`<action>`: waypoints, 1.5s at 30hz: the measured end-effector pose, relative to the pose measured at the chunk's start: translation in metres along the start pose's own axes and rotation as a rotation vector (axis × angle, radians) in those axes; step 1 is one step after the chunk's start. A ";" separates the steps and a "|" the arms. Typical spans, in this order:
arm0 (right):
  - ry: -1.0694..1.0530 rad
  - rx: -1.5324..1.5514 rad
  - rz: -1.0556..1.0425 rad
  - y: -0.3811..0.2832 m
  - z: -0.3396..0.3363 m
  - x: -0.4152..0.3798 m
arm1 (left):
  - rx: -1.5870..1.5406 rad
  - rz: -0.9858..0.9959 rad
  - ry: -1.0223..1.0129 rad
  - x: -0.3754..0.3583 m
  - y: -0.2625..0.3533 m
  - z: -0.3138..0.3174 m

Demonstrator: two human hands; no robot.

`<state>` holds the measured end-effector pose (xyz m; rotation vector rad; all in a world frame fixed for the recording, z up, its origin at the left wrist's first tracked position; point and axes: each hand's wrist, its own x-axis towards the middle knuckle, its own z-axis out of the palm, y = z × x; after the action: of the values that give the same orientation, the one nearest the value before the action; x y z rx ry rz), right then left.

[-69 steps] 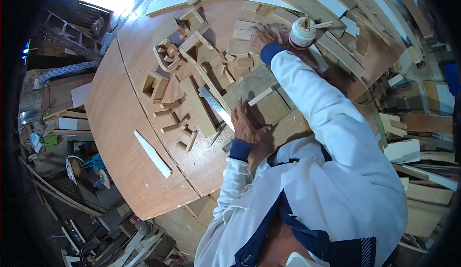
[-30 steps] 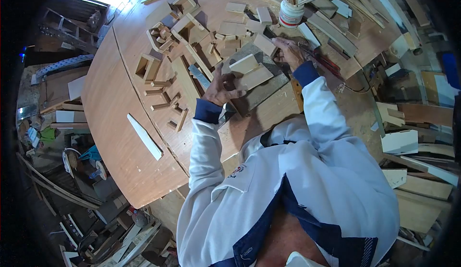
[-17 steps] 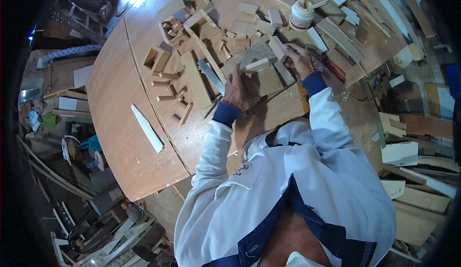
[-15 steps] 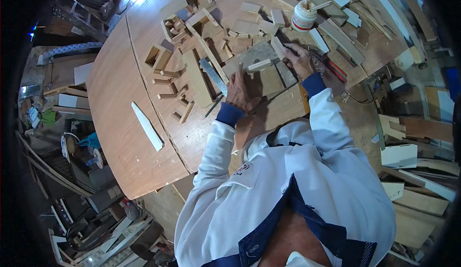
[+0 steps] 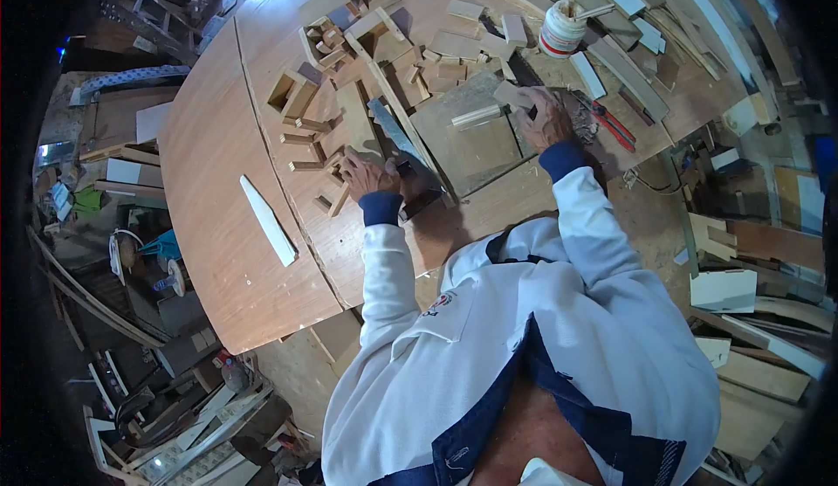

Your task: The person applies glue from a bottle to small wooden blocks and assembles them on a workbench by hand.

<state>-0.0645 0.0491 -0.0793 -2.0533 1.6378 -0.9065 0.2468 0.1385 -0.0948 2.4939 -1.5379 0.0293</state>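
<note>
My right hand [image 5: 545,121] is closed around a pale wooden block [image 5: 509,94] at the right edge of a grey-brown board [image 5: 476,156]. A short, light wooden strip [image 5: 477,117] lies on that board, left of the hand. My left hand [image 5: 368,174] reaches down among small wooden pieces [image 5: 305,165], its bent fingertips on one of them; the fingers partly hide that piece. Beside this hand lies a flat blue-grey metal strip [image 5: 391,128], with a dark part at its near end. A long thin wooden batten [image 5: 397,112] runs along the board's left side.
Red-handled pliers [image 5: 616,128] lie right of my right hand. A white glue jar [image 5: 561,30] with sticks in it stands behind. Small wooden boxes [image 5: 293,96] and offcuts cover the far table. A white tapered piece [image 5: 267,221] lies on the left. Long boards [image 5: 624,71] line the right.
My left hand has left the light strip and moved left to the small pieces, uncovering the metal strip's near end. My right hand has shifted slightly toward me, and its block has turned.
</note>
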 end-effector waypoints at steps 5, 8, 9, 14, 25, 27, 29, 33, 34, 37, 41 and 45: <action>0.024 -0.066 -0.030 0.006 0.006 -0.001 | -0.112 -0.155 -0.202 0.016 0.005 -0.010; 0.025 -0.031 0.003 0.004 0.004 -0.003 | -0.179 -0.160 -0.196 0.016 -0.002 -0.006; 0.018 -0.048 0.015 0.005 0.005 -0.003 | -0.194 -0.018 -0.071 0.015 -0.021 0.016; 0.003 -0.033 0.012 0.000 -0.002 -0.002 | -0.912 -0.027 -0.196 -0.008 0.002 -0.050; -0.150 1.190 0.531 -0.041 -0.054 -0.022 | -1.015 0.552 -0.983 -0.011 0.067 -0.093; -0.019 1.167 0.633 -0.034 -0.051 -0.029 | -1.025 0.599 -0.938 -0.008 0.073 -0.082; 0.081 1.156 0.686 -0.026 -0.049 -0.037 | -0.964 0.652 -0.770 -0.010 0.073 -0.070; 0.248 1.109 0.815 -0.009 -0.048 -0.044 | -0.823 0.649 -0.426 -0.017 0.082 -0.061; 0.281 1.092 0.883 -0.005 -0.046 -0.044 | -0.811 0.648 -0.290 -0.019 0.082 -0.052; 0.290 1.030 0.900 0.001 -0.042 -0.040 | -0.783 0.486 -0.314 -0.024 0.082 -0.035; 0.188 1.076 0.851 0.003 -0.045 -0.032 | -0.699 0.442 -0.239 -0.027 0.085 -0.020; 0.221 1.042 0.872 0.009 -0.038 -0.022 | -0.626 0.485 -0.140 -0.026 0.086 -0.014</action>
<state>-0.0992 0.0719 -0.0625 -0.4911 1.4250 -1.2452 0.1601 0.1264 -0.0701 1.6426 -1.8174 -0.4807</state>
